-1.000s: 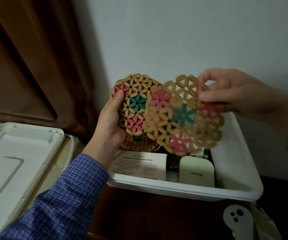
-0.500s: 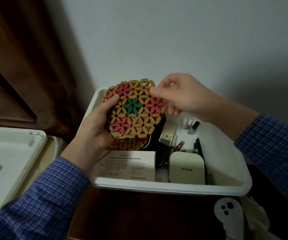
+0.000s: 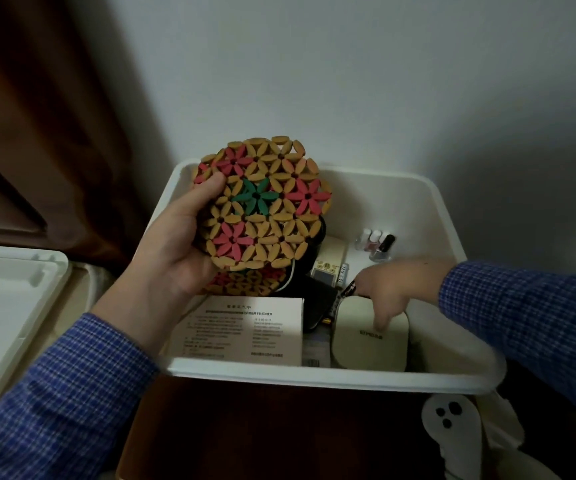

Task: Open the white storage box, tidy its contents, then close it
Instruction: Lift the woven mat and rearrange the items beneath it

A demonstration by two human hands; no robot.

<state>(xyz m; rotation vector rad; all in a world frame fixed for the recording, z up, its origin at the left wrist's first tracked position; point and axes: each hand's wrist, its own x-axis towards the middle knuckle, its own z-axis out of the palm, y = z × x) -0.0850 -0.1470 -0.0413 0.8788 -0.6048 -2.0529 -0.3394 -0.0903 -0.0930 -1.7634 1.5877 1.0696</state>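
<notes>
The white storage box [image 3: 314,379] stands open against the wall. My left hand [image 3: 175,244] grips a stack of round bamboo flower coasters [image 3: 265,209] upright over the box's left side. Another coaster [image 3: 248,280] lies under them in the box. My right hand [image 3: 394,289] reaches down into the box, and its fingers touch a cream rounded device [image 3: 359,348] near the front wall. A printed leaflet [image 3: 241,327] lies at the front left. Small nail polish bottles [image 3: 378,244] stand at the back.
The box's white lid [image 3: 2,299] lies to the left. A small white remote-like device [image 3: 328,268] and dark items fill the box's middle. A white ghost-shaped object [image 3: 449,424] sits in front of the box at the right. A brown curtain [image 3: 37,116] hangs at the left.
My right hand laid its coaster onto the stack in my left hand, let go, and dropped down into the box onto the cream device. My left hand kept the stack.
</notes>
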